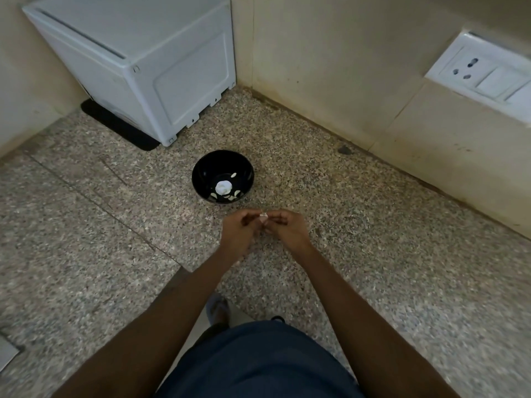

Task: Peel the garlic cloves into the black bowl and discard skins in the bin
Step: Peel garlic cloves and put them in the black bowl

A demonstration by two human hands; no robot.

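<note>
A black bowl stands on the speckled stone counter, just beyond my hands. Inside it lie a white garlic bulb and several pale cloves along the near side. My left hand and my right hand meet in front of the bowl. Their fingertips pinch one small garlic clove between them, with white skin showing on top. Most of the clove is hidden by the fingers. No bin is in view.
A white appliance sits on a black mat in the back left corner. Tiled walls close the back and right, with a white socket plate. The counter's front edge is below, with a sandalled foot on the floor.
</note>
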